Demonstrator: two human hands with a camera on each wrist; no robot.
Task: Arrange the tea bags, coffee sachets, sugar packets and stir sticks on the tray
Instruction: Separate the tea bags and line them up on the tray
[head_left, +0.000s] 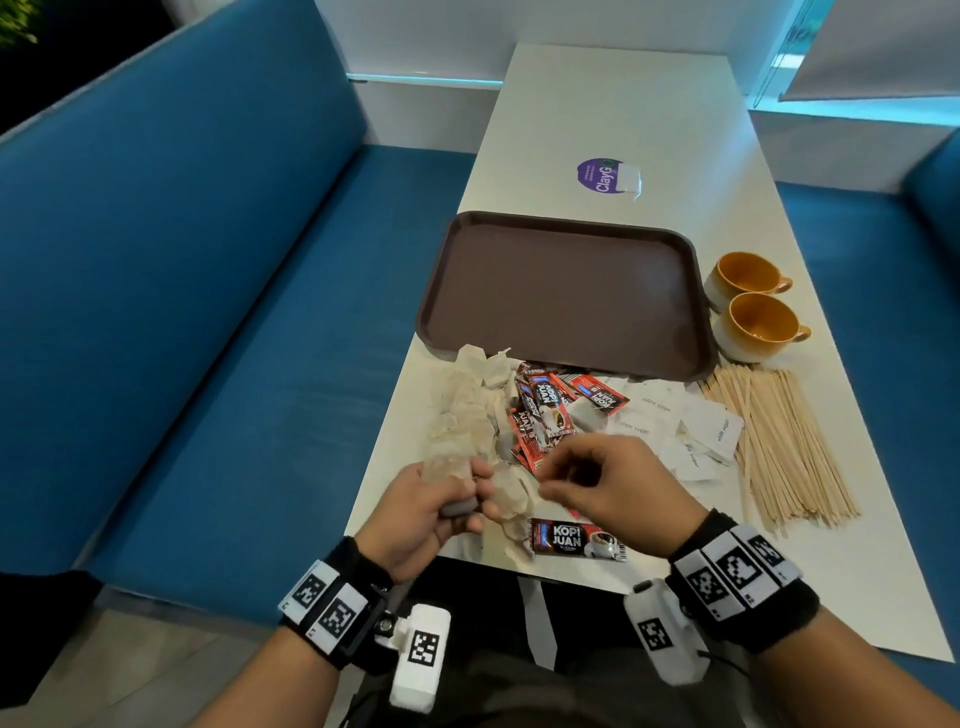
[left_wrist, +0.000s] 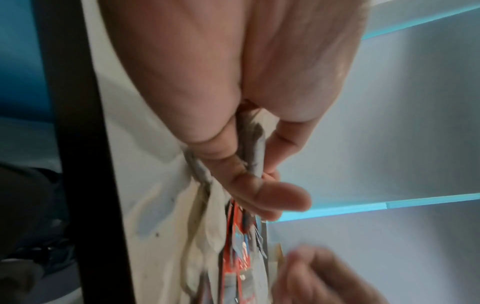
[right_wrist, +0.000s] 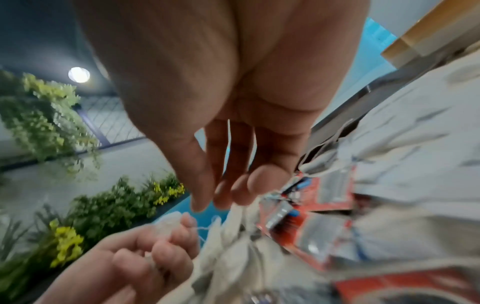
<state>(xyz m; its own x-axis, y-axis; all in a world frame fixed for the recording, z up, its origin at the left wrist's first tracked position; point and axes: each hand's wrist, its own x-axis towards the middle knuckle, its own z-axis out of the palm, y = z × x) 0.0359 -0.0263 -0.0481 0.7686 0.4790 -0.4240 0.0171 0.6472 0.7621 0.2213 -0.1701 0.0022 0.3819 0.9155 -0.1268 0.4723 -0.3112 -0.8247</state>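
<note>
1. The red coffee sachets (head_left: 540, 410) read "KOPI JUAN"; one more (head_left: 576, 540) lies flat at the table's near edge. The white paper sugar packets (head_left: 691, 431) read "white sugar". A purple round sticker (head_left: 597, 175) beyond the tray reads "ClayGo".
2. The brown plastic tray (head_left: 561, 291) is rectangular with rounded corners and a raised rim. The crumpled, translucent tea bags (head_left: 462, 415) are heaped just in front of it, left of the sachets. The thin wooden stir sticks (head_left: 779, 447) lie in a flat bundle at the right. Two glazed cups (head_left: 753, 306) with orange insides stand beside the tray's right edge.
3. The left hand (head_left: 426, 514) grips a bunch of tea bags, fingers curled round them, over the white table (head_left: 623, 104).
4. The right hand (head_left: 613, 483) hovers just beside it, thumb and fingertips drawn narrowly together; whether they pinch anything, I cannot tell.
</note>
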